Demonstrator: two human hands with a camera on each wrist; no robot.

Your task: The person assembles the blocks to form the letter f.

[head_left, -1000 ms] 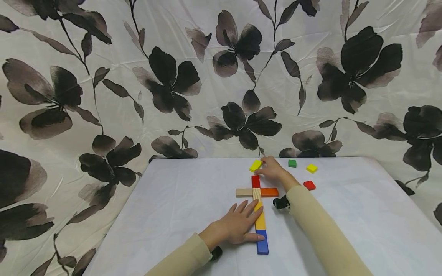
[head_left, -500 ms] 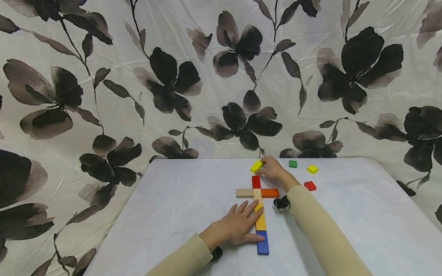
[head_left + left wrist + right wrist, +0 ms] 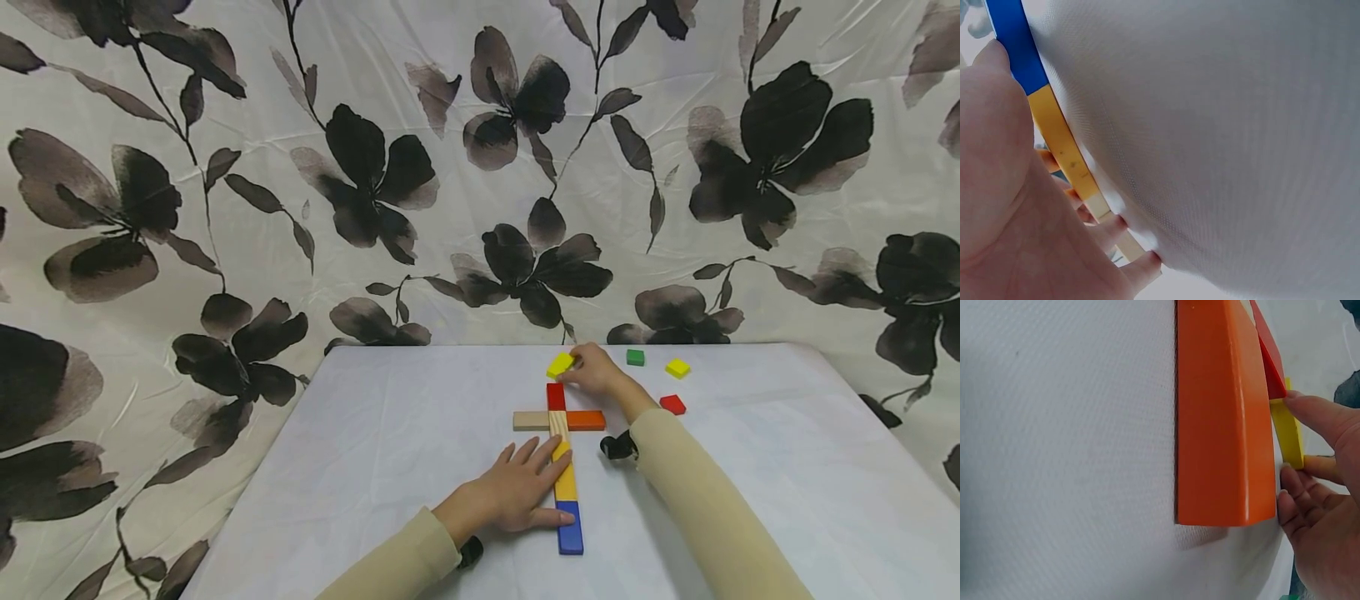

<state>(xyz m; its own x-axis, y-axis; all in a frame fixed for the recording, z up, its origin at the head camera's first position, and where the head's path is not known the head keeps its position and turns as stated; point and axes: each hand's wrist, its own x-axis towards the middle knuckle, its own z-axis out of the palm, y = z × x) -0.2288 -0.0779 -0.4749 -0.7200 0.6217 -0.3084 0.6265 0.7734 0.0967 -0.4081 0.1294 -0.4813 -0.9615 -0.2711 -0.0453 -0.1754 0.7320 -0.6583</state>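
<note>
Before a floral-printed cloth point(image 3: 525, 192), a person works at a white-covered table point(image 3: 360, 450). The right hand point(image 3: 596, 371) pinches a yellow block point(image 3: 559, 365) just beyond the upper red block point(image 3: 556, 397) of a column; the left hand point(image 3: 510, 492) lies spread, thumb on the blue block point(image 3: 570, 540), fingers across the deep-yellow block point(image 3: 566, 485). A tan block point(image 3: 531, 421) and an orange block point(image 3: 586, 420) flank the plain wooden block point(image 3: 558, 422). Farther right lie a green block point(image 3: 635, 357), a second yellow block point(image 3: 678, 368) and a loose red block point(image 3: 672, 405).
</note>
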